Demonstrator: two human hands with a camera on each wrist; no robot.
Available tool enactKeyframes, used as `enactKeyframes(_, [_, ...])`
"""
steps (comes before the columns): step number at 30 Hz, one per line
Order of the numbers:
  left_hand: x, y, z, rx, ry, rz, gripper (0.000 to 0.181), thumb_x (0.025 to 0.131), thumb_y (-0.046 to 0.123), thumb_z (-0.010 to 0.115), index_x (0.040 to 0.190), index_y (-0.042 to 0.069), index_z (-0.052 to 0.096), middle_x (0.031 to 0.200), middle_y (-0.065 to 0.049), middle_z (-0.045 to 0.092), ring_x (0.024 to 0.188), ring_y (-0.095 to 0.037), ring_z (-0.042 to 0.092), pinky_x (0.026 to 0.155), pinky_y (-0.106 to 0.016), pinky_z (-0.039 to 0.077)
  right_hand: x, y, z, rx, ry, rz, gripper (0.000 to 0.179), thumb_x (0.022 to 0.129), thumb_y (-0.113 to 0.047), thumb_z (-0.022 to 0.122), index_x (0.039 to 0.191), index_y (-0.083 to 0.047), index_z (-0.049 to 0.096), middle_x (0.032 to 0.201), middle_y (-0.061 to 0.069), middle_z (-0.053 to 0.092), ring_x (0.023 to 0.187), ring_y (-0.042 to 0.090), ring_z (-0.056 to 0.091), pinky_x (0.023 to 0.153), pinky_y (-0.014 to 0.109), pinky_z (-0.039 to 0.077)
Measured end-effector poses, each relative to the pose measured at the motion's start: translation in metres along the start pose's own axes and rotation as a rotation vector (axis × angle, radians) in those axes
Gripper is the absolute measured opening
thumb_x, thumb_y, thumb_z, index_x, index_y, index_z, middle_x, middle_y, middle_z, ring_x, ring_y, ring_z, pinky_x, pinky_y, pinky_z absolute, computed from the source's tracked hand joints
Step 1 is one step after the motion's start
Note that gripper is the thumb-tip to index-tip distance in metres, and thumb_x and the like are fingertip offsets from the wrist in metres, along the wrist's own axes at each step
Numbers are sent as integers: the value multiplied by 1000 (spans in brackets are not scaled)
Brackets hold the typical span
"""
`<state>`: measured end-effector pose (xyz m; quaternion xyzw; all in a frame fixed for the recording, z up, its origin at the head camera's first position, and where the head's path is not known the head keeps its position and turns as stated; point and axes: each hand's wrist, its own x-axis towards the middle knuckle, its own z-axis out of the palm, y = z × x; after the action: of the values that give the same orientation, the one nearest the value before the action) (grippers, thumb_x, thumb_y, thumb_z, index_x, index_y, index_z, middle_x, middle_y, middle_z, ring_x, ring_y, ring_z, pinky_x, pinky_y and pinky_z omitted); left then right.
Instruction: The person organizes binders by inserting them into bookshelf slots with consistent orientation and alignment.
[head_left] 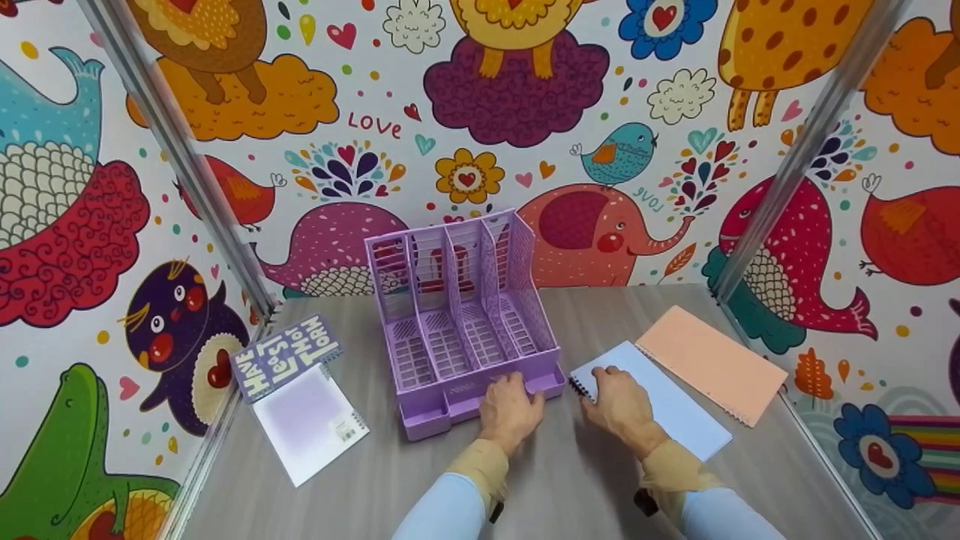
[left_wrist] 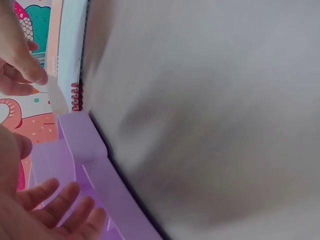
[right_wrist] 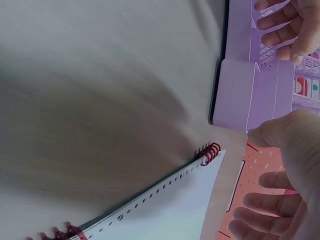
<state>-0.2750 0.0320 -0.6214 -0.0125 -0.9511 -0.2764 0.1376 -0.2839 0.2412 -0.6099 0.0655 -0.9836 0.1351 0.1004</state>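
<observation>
A purple desk file organizer (head_left: 466,382) with several upright slots and a low front tray stands against the back wall. My left hand (head_left: 510,409) hovers at the organizer's front tray, fingers loosely bent with nothing in them; the left wrist view shows the same hand (left_wrist: 55,210) over the purple plastic. Over the spiral end of a light blue notebook (head_left: 679,409) is my right hand (head_left: 619,401). In the right wrist view this hand (right_wrist: 280,185) has its fingers spread and apart from the notebook (right_wrist: 170,200). Whether any fingertip touches the cover cannot be told.
A peach spiral notebook (head_left: 712,364) lies right of the blue one. On the left, a white and lilac notebook (head_left: 300,427) lies against a grey-purple notebook with lettering (head_left: 289,356). Printed wall panels with metal corner posts (head_left: 187,150) enclose the grey wood-grain table (head_left: 547,480).
</observation>
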Motion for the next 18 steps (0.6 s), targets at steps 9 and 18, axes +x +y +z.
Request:
enactKeyframes(9, [2,13,4,-106,-71,-113,30,96,34,80,102,5,75,97,-17,79,97,-41,78,90,-54,62,-1,9,-2,-6,-45,23,46,88,-24,88,122,3,75,110,25,77,102,48,75,87,66,65])
enactKeyframes(18, [0,27,15,-151,-58,-135,28,95,32,81,90,5,74,88,-17,80,88,-40,79,83,-51,63,-4,21,-2,-36,-82,42,45,85,-26,89,118,1,74,105,23,75,97,47,75,80,66,65])
